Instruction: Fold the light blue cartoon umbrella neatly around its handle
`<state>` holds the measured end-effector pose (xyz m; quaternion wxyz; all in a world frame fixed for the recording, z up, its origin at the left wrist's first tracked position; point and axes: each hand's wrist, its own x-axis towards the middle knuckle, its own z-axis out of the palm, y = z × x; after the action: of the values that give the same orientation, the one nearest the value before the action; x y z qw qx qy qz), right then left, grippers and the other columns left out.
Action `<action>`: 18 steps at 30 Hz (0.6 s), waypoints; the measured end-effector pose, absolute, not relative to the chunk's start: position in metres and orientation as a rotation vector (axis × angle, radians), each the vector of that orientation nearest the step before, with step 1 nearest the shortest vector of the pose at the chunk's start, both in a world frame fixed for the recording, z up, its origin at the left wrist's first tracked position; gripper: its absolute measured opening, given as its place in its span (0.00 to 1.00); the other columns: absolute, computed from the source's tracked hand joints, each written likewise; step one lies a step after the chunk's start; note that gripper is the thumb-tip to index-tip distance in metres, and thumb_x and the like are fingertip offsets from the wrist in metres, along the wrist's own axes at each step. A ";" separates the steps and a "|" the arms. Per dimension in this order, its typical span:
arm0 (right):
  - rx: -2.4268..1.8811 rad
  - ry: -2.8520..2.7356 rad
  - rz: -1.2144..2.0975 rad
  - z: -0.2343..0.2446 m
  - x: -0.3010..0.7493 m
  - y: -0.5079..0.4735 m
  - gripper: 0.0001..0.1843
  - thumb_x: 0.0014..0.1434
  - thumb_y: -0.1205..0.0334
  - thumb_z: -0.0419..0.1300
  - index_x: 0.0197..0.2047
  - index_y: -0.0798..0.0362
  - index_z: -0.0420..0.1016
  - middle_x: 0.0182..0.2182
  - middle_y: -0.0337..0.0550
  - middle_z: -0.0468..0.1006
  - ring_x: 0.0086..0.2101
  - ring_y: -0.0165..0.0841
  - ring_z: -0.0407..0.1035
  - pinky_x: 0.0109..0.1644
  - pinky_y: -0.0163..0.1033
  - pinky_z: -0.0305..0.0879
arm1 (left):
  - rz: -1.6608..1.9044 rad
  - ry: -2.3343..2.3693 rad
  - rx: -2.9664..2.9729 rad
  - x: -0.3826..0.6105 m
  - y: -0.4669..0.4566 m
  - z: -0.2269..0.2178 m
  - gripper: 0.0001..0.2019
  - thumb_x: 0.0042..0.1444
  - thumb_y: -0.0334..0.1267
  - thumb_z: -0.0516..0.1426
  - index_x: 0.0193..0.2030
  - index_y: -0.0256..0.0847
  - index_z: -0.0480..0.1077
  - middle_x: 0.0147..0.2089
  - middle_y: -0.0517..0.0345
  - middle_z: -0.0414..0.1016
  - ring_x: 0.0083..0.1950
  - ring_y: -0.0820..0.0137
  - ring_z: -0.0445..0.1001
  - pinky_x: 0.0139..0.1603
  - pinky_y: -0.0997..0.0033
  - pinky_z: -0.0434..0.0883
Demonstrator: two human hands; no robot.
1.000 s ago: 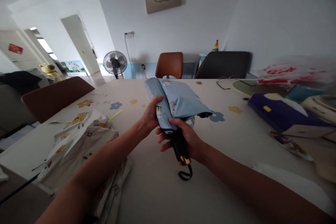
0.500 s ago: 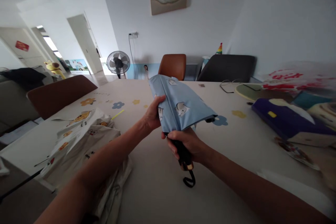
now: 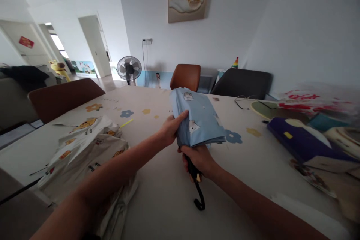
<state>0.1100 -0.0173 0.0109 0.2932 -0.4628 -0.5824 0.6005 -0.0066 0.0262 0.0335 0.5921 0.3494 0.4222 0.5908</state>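
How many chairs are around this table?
3: a brown chair at the table's left side, an orange-brown chair at the far end, and a dark chair to its right. More may be out of view.

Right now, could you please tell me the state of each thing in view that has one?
Umbrella: folded shut, canopy loose, held above the table.
Left hand: fingers gripping the canopy's side.
Right hand: closed around the black handle.
Wrist strap: dangling.
Printed garment: crumpled on the table.
Fan: blades look still.
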 end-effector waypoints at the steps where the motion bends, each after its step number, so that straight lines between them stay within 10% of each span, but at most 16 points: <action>1: -1.248 -1.571 1.603 0.010 0.110 -0.018 0.08 0.46 0.66 0.53 0.18 0.55 0.64 0.09 0.37 0.65 0.10 0.28 0.60 0.13 0.32 0.58 | 1.360 0.960 0.747 -0.005 0.026 0.031 0.18 0.42 0.46 0.63 0.37 0.35 0.71 0.33 0.51 0.76 0.32 0.69 0.73 0.34 0.72 0.70; 12: -1.152 -1.141 2.139 -0.003 0.104 -0.021 0.11 0.50 0.63 0.55 0.35 0.59 0.71 0.27 0.47 0.77 0.20 0.31 0.71 0.23 0.33 0.65 | 1.415 1.005 0.601 -0.003 0.030 0.014 0.18 0.39 0.43 0.65 0.35 0.34 0.71 0.25 0.55 0.74 0.24 0.70 0.71 0.26 0.70 0.70; 18: -1.188 -1.250 2.024 -0.015 0.102 -0.021 0.14 0.51 0.62 0.51 0.17 0.56 0.63 0.09 0.39 0.66 0.14 0.30 0.66 0.22 0.33 0.64 | 1.314 0.897 0.585 -0.004 0.029 0.013 0.14 0.42 0.42 0.63 0.33 0.34 0.72 0.27 0.53 0.75 0.26 0.69 0.72 0.30 0.71 0.72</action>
<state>0.1023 -0.0206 -0.0151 0.2392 -0.4337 -0.4564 0.7391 -0.0044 0.0294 0.0126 0.6619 0.2587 0.3967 0.5810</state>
